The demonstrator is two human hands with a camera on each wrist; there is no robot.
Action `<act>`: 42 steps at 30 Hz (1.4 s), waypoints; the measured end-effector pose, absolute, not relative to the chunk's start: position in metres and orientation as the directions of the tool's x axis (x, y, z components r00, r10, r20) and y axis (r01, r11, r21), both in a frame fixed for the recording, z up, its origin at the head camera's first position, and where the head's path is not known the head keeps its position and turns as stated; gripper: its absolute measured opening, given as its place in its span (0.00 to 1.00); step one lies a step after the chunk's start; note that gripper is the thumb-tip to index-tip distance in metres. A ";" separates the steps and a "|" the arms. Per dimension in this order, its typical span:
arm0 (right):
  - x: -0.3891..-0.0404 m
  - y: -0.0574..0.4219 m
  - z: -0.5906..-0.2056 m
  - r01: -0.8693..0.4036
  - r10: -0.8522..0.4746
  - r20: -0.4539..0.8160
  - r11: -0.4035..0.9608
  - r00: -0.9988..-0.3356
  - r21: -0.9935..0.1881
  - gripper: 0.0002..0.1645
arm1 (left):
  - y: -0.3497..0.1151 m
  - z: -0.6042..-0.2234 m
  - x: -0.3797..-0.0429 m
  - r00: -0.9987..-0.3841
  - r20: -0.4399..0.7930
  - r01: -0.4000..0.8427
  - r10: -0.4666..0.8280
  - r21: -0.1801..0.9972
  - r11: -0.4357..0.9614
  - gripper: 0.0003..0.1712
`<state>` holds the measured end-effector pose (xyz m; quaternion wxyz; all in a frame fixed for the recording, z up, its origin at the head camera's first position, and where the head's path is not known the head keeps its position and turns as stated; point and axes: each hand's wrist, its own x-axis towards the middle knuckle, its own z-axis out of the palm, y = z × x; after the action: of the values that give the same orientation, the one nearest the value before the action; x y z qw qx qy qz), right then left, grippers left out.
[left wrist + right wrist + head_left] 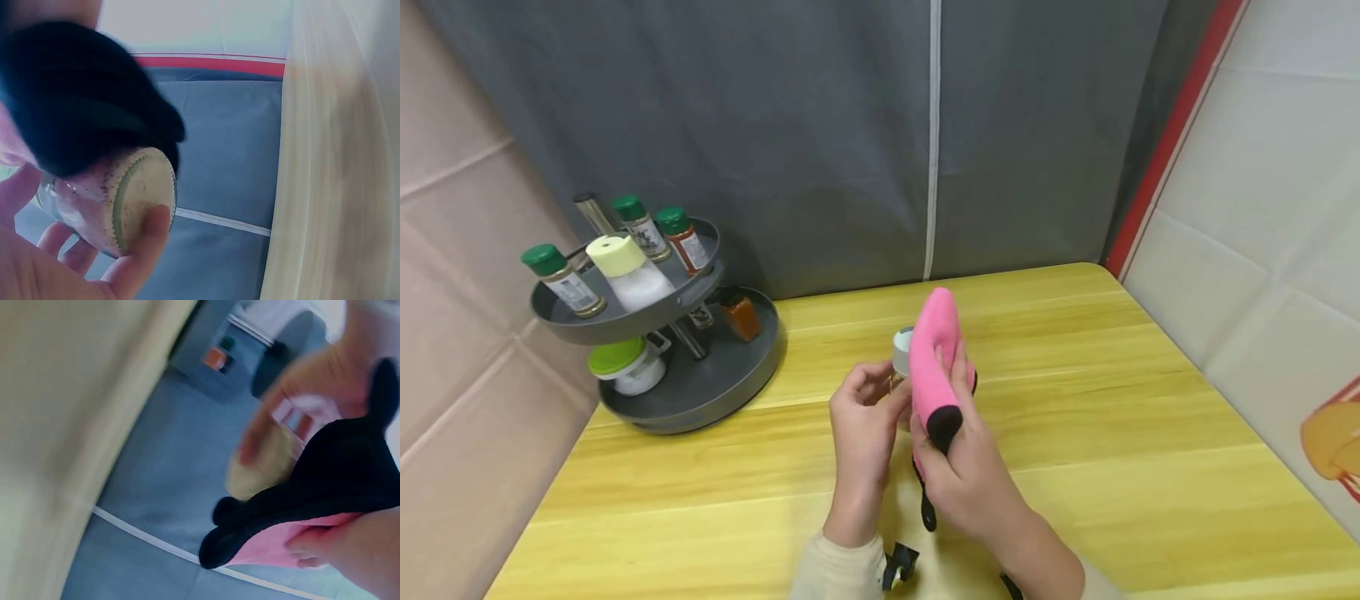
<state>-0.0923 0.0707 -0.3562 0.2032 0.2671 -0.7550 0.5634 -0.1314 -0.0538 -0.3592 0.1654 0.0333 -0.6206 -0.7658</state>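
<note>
My left hand (863,429) holds a small clear jar with a pale lid (902,352) above the table. In the left wrist view the speckled base of the jar (140,194) faces the camera, and one finger lies across it. My right hand (973,475) grips a folded pink cloth with black edging (934,375) and a black loop. The cloth is right against the jar and covers part of it. In the right wrist view the black side of the cloth (344,462) hides much of the jar.
A grey two-tier round rack (692,417) stands at the back left. Its upper tier bears several spice jars and a white bottle with a pale yellow cap (628,271); below sits a green-lidded tub (628,367). A grey curtain (775,150) hangs behind the wooden table (1112,400).
</note>
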 end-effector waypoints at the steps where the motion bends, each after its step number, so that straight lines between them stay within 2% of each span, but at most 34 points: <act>1: -0.092 0.070 -0.361 -0.624 -0.171 0.601 0.260 -0.781 -0.737 0.51 | -0.054 -0.359 -0.132 -0.943 0.146 0.209 -0.297 0.959 -0.190 0.18; 4: -0.092 0.070 -0.370 -0.595 -0.184 0.568 0.305 -0.803 -0.743 0.50 | -0.056 -0.358 -0.132 -0.942 0.139 0.212 -0.305 0.952 -0.221 0.18; 8: -0.092 0.073 -0.373 -0.439 -0.186 0.400 0.309 -0.898 -0.843 0.29 | -0.059 -0.358 -0.133 -0.934 0.155 0.228 -0.323 0.952 -0.202 0.21; 10: -0.092 0.076 -0.372 -0.338 -0.176 0.296 0.304 -0.939 -0.891 0.22 | -0.059 -0.358 -0.134 -0.928 0.164 0.232 -0.333 0.956 -0.178 0.22; 13: -0.095 0.079 -0.366 -0.252 -0.154 0.217 0.267 -0.964 -0.930 0.22 | -0.058 -0.359 -0.134 -0.928 0.164 0.229 -0.335 0.959 -0.165 0.22; 17: -0.097 0.081 -0.356 -0.335 -0.153 0.306 0.219 -0.940 -0.917 0.28 | -0.055 -0.362 -0.134 -0.932 0.155 0.210 -0.327 0.967 -0.142 0.21; 21: -0.097 0.078 -0.347 -0.516 -0.153 0.495 0.156 -0.855 -0.842 0.38 | -0.053 -0.365 -0.133 -0.939 0.148 0.197 -0.309 0.972 -0.132 0.20; 25: -0.097 0.072 -0.346 -0.617 -0.163 0.596 0.146 -0.786 -0.774 0.50 | -0.052 -0.365 -0.132 -0.941 0.137 0.191 -0.308 0.970 -0.152 0.19; 29: -0.093 0.068 -0.359 -0.631 -0.180 0.605 0.258 -0.776 -0.732 0.49 | -0.052 -0.363 -0.132 -0.935 0.121 0.195 -0.332 0.960 -0.199 0.17; 31: -0.092 0.068 -0.365 -0.617 -0.192 0.586 0.263 -0.787 -0.742 0.47 | -0.054 -0.361 -0.132 -0.933 0.115 0.201 -0.341 0.953 -0.229 0.17; 34: -0.090 0.070 -0.372 -0.544 -0.186 0.511 0.263 -0.839 -0.797 0.38 | -0.057 -0.359 -0.132 -0.929 0.112 0.208 -0.353 0.946 -0.248 0.20; 38: -0.091 0.075 -0.372 -0.339 -0.176 0.303 0.233 -0.937 -0.912 0.23 | -0.061 -0.358 -0.133 -0.923 0.116 0.213 -0.367 0.948 -0.236 0.23; 40: -0.094 0.078 -0.368 -0.226 -0.171 0.193 0.199 -0.966 -0.954 0.20 | -0.062 -0.359 -0.133 -0.922 0.114 0.211 -0.369 0.949 -0.235 0.24; 42: -0.098 0.081 -0.361 -0.165 -0.169 0.134 0.185 -0.976 -0.969 0.21 | -0.062 -0.361 -0.133 -0.924 0.115 0.204 -0.365 0.956 -0.213 0.23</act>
<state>-0.0980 0.0806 -0.3610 -0.0015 0.1085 -0.7699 0.6289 -0.1330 -0.0620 -0.3606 0.1832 0.0673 -0.5999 -0.7759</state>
